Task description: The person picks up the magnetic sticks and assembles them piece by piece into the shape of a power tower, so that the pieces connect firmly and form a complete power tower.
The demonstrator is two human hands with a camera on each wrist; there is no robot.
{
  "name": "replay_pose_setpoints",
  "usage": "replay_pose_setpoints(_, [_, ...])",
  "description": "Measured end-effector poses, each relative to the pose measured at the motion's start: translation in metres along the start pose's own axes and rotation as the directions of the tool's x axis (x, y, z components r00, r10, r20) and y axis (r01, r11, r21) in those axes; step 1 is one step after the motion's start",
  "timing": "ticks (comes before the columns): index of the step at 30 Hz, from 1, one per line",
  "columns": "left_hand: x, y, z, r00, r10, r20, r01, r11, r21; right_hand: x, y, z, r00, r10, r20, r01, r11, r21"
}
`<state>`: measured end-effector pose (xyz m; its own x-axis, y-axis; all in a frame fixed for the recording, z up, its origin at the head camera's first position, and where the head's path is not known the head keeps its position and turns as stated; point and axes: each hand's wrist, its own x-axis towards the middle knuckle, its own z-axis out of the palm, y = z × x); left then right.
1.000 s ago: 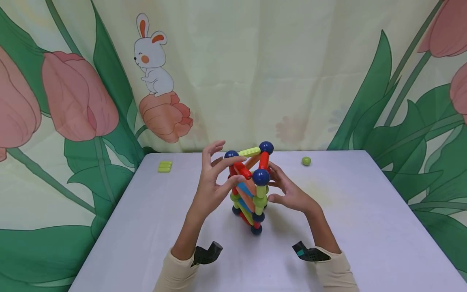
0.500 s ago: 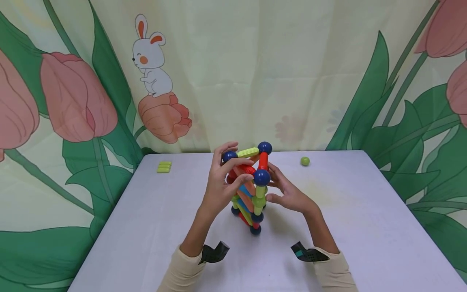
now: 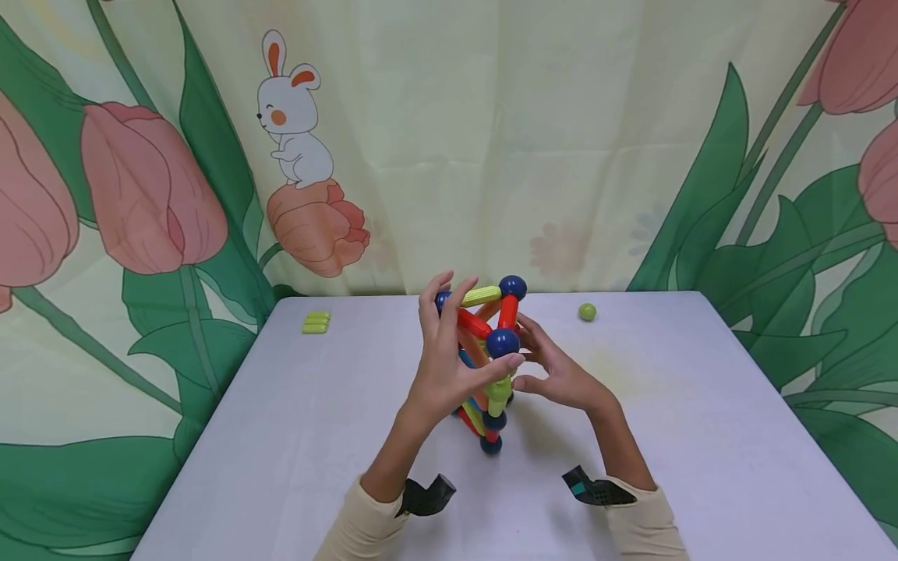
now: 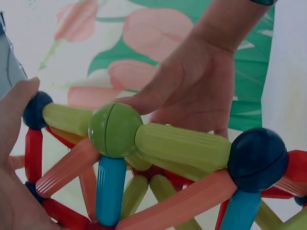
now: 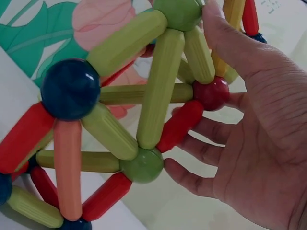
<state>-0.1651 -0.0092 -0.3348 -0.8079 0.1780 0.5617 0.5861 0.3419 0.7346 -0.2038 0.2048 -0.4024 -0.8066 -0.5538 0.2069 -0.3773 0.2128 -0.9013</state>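
A tower of magnetic sticks and balls (image 3: pixel 498 389) stands mid-table, with blue balls and red, yellow-green, orange and blue sticks. My left hand (image 3: pixel 442 370) spans its top left side. That thumb reaches a blue corner ball (image 4: pixel 36 110), and the fingers extend over the back left corner, partly hiding the ball there. A red stick (image 3: pixel 475 322) runs along the top between these corners. My right hand (image 3: pixel 561 374) holds the tower from the right: its thumb is at a green ball (image 5: pixel 178 13) and its fingers curve behind, beside a red ball (image 5: pixel 211 93).
Several yellow-green sticks (image 3: pixel 316 322) lie together at the table's back left. A loose green ball (image 3: pixel 587 312) sits at the back right. Behind the white table (image 3: pixel 701 436) hangs a curtain (image 3: pixel 449 140) printed with tulips and a rabbit.
My left hand has moved right and released the red stick it pinched, which now sits in the top frame. Its thumb has shifted to the front blue ball. My right hand stays in place.
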Motion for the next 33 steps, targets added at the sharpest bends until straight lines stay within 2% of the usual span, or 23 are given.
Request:
replay_pose_setpoints(3, [0.004, -0.006, -0.003, 0.998, 0.048, 0.046, -0.045, 0.996, -0.075, -0.002, 0.001, -0.005, 1.000, 0.002, -0.015, -0.002, 1.000, -0.020])
replay_pose_setpoints(8, [0.013, -0.023, -0.006, 0.983, 0.131, 0.131, -0.102, 0.973, -0.206, -0.006, 0.002, -0.013, 0.999, 0.007, -0.032, -0.008, 1.000, -0.027])
replay_pose_setpoints(13, [0.014, -0.037, -0.012, 0.972, 0.145, 0.185, -0.089, 0.956, -0.280, -0.010, 0.002, -0.017, 0.999, 0.025, -0.048, -0.028, 0.998, -0.058])
replay_pose_setpoints(17, [0.010, -0.053, -0.027, 0.965, 0.153, 0.213, -0.087, 0.954, -0.288, -0.014, 0.003, -0.019, 0.998, 0.024, -0.052, -0.027, 0.998, -0.056])
replay_pose_setpoints(20, [0.009, -0.074, -0.048, 0.971, 0.100, 0.216, -0.058, 0.980, -0.190, -0.015, 0.003, -0.021, 0.999, 0.008, -0.040, -0.011, 0.998, -0.065])
replay_pose_setpoints(22, [0.010, -0.094, -0.067, 0.982, 0.020, 0.188, -0.009, 0.998, -0.058, -0.016, 0.002, -0.022, 0.999, -0.002, -0.032, -0.001, 0.998, -0.069])
replay_pose_setpoints(24, [0.013, -0.119, -0.085, 0.987, -0.085, 0.137, 0.069, 0.991, 0.115, -0.016, 0.001, -0.024, 1.000, -0.006, -0.031, 0.004, 0.997, -0.073])
replay_pose_setpoints(26, [0.015, -0.148, -0.102, 0.979, -0.187, 0.078, 0.162, 0.954, 0.252, -0.017, -0.001, -0.025, 1.000, -0.010, -0.029, 0.008, 0.998, -0.066])
replay_pose_setpoints(28, [0.014, -0.177, -0.118, 0.958, -0.284, 0.020, 0.258, 0.895, 0.363, -0.017, -0.002, -0.025, 1.000, -0.007, -0.022, 0.005, 0.998, -0.066])
replay_pose_setpoints(30, [0.008, -0.203, -0.131, 0.926, -0.376, -0.030, 0.351, 0.829, 0.436, -0.016, -0.003, -0.023, 1.000, -0.009, -0.020, 0.008, 0.998, -0.069])
replay_pose_setpoints(33, [-0.002, -0.233, -0.149, 0.865, -0.495, -0.082, 0.457, 0.711, 0.535, -0.014, -0.004, -0.018, 1.000, -0.008, -0.027, 0.005, 0.996, -0.092])
